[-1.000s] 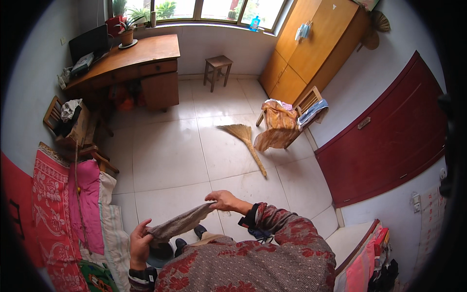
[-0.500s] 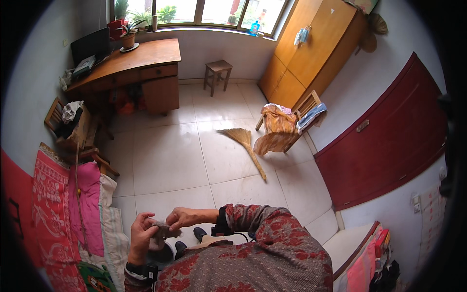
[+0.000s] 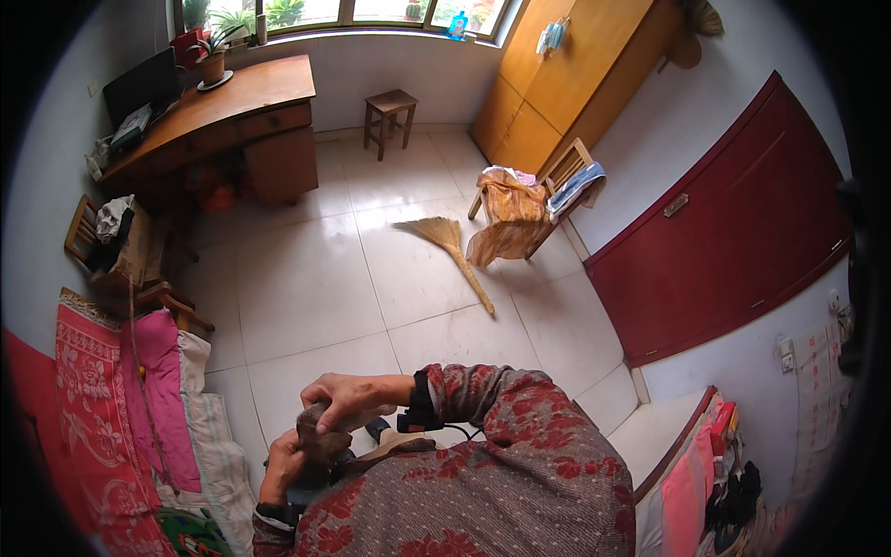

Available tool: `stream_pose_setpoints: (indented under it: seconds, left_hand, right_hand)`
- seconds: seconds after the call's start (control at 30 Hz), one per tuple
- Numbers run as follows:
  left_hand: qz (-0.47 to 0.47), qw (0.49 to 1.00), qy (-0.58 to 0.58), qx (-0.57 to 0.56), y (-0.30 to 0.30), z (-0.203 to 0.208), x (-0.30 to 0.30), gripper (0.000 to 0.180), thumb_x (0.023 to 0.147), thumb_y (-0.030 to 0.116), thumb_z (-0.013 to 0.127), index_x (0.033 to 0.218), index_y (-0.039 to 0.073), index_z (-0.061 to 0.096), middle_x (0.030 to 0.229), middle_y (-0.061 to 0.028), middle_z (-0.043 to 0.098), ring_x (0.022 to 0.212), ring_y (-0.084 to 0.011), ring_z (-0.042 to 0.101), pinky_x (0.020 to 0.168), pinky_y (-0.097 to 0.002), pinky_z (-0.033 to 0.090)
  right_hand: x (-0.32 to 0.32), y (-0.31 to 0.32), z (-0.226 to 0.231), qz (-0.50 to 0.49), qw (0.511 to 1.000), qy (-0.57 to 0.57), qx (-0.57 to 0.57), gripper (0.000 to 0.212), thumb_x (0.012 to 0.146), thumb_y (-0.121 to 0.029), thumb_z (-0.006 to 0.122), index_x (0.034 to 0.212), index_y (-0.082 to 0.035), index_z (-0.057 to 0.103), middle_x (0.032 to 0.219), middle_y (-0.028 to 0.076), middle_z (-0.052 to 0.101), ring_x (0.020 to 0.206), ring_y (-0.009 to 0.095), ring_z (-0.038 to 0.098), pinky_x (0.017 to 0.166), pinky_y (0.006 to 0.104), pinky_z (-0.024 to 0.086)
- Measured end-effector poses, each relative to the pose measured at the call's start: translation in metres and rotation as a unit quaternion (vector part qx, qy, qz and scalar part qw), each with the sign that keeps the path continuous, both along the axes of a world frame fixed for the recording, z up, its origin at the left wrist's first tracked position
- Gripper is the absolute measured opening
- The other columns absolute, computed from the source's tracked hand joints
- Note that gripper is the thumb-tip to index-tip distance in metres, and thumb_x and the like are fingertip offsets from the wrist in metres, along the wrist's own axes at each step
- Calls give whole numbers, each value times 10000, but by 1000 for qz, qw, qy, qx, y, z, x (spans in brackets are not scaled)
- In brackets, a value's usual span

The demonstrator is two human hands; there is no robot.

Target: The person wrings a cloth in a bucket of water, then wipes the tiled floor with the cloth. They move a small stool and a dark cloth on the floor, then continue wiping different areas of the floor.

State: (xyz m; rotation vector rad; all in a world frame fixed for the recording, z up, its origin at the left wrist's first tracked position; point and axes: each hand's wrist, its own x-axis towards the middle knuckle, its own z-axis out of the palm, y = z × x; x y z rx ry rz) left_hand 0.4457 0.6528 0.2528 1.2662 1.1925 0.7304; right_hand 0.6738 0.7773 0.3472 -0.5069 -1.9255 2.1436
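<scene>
A grey-brown piece of soft fabric [image 3: 321,447], perhaps a sock, is held between my two hands in front of my body. My left hand [image 3: 281,460] grips its left edge from below, fingers closed. From above, my right hand [image 3: 342,397] pinches its upper part, thumb pressed down on it. Part of the fabric is hidden by the fingers. One dark shoe [image 3: 378,428] of mine shows just past my right wrist.
A straw broom [image 3: 455,256] lies on the tiled floor ahead. Beyond it are a wooden stool [image 3: 391,104], a desk [image 3: 269,84] and a cloth-draped chair [image 3: 513,215]. Bedding [image 3: 158,399] lies at left; a dark red door [image 3: 724,227] is at right.
My right hand has moved over the top of the fabric, which now hangs lower and wider between my hands. My left hand has dropped a little. The view has shifted slightly.
</scene>
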Motion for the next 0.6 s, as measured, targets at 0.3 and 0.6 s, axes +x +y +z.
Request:
stream_pose_setpoints:
  seconds: [0.3, 0.6]
  left_hand:
    - [44, 988, 137, -56, -26, -30, -37, 278, 862, 291, 624, 904, 18, 659, 680, -99, 614, 629, -135, 557, 604, -307, 461]
    - [54, 990, 47, -122, -96, -90, -13, 237, 719, 167, 705, 902, 23, 660, 746, -113, 642, 706, -176, 602, 658, -320, 467]
  right_hand:
    - [59, 16, -80, -112, 963, -240, 47, 185, 869, -158, 623, 988, -17, 636, 802, 9, 623, 748, 95, 574, 667, 262, 480]
    - [74, 5, -132, 17, 964, -260, -45, 192, 901, -124, 571, 965, 46, 633, 809, 60, 664, 748, 119, 575, 690, 271, 463]
